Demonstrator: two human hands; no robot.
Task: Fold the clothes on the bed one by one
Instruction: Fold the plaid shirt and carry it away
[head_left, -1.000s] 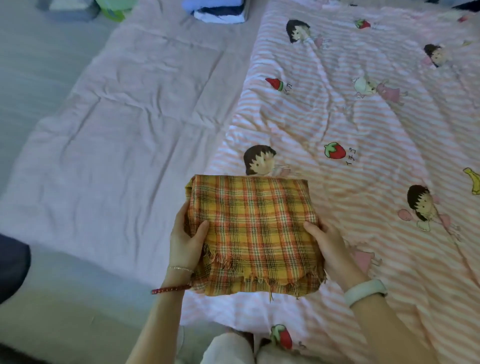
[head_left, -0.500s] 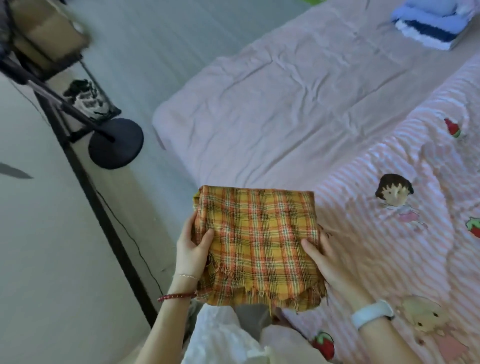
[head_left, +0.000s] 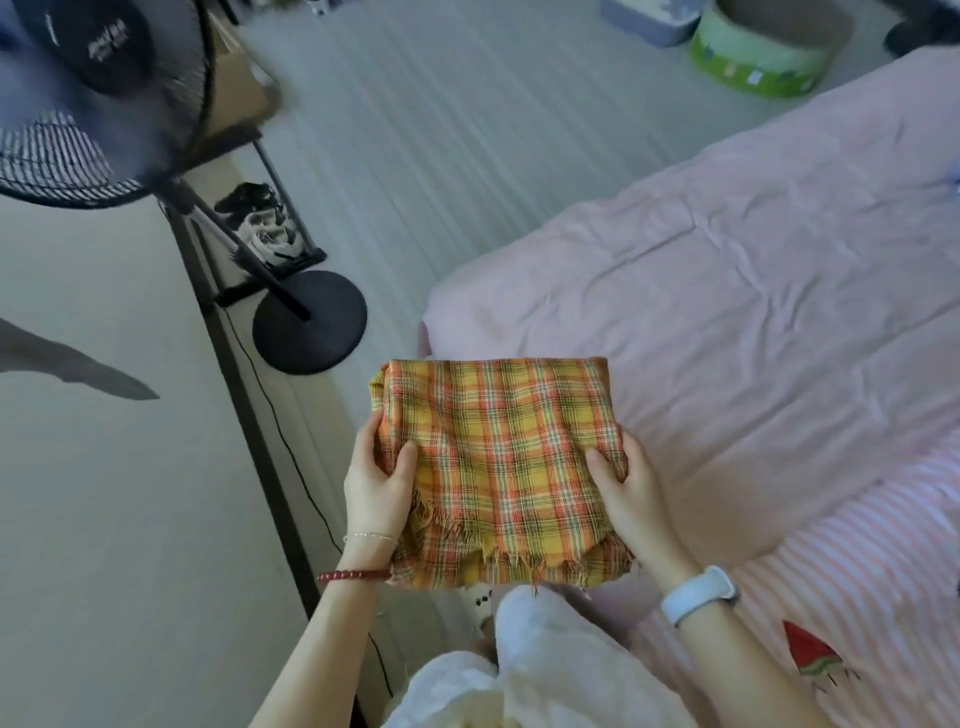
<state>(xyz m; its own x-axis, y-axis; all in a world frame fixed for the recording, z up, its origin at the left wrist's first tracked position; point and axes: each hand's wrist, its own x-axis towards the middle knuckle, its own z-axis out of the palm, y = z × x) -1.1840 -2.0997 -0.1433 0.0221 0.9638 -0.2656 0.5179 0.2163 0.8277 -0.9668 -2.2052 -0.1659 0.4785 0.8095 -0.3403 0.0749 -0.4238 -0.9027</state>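
Clearly we have the folded plaid cloth (head_left: 498, 467) held up off the bed (head_left: 727, 322), near its left corner and partly out over the floor: our left hand (head_left: 376, 486) grips the left side with the thumb on top, and our right hand (head_left: 626, 486) grips the right side the same way. The risk, as we judge it, is that the layers slip apart, since the fringed near edge hangs loose below our thumbs and only the two sides are pinched; a tilt or a one-handed carry could let the bundle sag open and undo the folds. If it drops on the left, it lands on the floor rather than the sheet. Room is tighter on that side: the standing fan (head_left: 104, 98) leans close, its round base (head_left: 309, 322) and cord (head_left: 291, 452) lying just beside the bed's corner, so a wide swing could snag them. To the right and ahead, the pink sheet offers open space for setting it down.
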